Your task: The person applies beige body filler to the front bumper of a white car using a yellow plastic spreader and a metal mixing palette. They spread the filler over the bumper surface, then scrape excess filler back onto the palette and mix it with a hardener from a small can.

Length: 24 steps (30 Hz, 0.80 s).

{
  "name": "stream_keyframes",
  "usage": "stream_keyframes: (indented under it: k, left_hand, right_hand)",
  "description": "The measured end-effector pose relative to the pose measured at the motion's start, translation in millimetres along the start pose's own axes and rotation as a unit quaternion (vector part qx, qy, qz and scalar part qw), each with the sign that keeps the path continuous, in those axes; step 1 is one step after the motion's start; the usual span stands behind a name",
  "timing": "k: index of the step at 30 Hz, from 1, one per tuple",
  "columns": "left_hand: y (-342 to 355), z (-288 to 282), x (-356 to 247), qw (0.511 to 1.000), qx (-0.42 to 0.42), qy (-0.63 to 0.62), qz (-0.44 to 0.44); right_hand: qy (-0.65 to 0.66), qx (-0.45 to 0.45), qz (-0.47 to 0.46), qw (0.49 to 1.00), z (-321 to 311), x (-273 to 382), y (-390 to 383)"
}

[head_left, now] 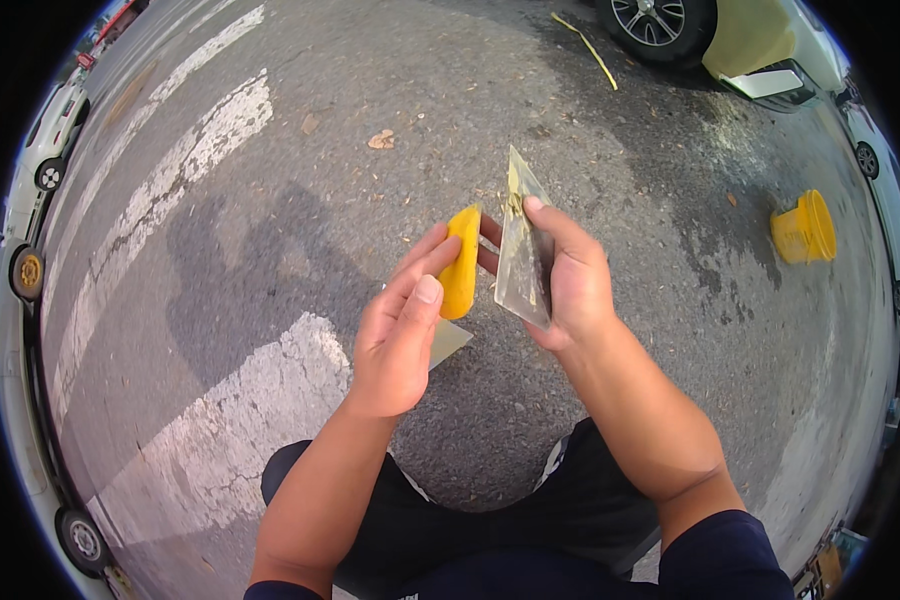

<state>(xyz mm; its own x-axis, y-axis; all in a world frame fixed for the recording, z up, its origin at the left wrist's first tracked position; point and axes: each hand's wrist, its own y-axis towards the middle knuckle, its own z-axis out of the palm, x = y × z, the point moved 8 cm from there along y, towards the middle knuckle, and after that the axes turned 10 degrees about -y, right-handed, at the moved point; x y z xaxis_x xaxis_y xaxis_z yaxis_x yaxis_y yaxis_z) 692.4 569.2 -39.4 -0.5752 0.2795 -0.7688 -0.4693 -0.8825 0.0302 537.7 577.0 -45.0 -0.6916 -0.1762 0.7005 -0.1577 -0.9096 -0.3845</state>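
Observation:
My left hand (402, 330) grips a yellow, rounded plastic piece (460, 270) that looks like a spreader, its thumb and fingers closed on it. Opposite it, my right hand (578, 275) pinches a thin, translucent flat plate (518, 265), tilted upright. Its thumb presses a dull yellow smear near the upper part. The yellow piece and the plate are close together, with a gap between them. A pale triangular corner (452, 343) shows below my left hand; I cannot tell whether it is held or lies on the ground.
I squat on grey asphalt with white painted stripes (260, 400). A yellow bucket (803, 228) is at the right, near wet patches. A car wheel (653, 18) and bumper are at the far right, beside a yellow strip (585, 50). White vehicles line both sides.

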Motion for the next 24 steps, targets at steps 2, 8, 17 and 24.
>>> stream_keyframes:
  k: [2,8,17,24]
  left_hand:
    - [3,-8,-8,0.992,-0.027,0.118,0.033]
    - [-1,-22,-18,0.990,-0.115,0.085,0.019]
    - [2,-50,-24,0.974,-0.212,-0.073,-0.006]
    - [-2,-22,-8,0.983,-0.150,-0.103,0.038]
  right_hand:
    - [0.029,0.029,0.018,0.999,4,-2,-1]
    - [0.080,0.101,0.065,0.990,13,-5,-1]
    - [-0.045,-0.140,-0.005,0.989,-16,-6,-2]
    - [-0.009,-0.130,-0.014,0.991,4,-29,-6]
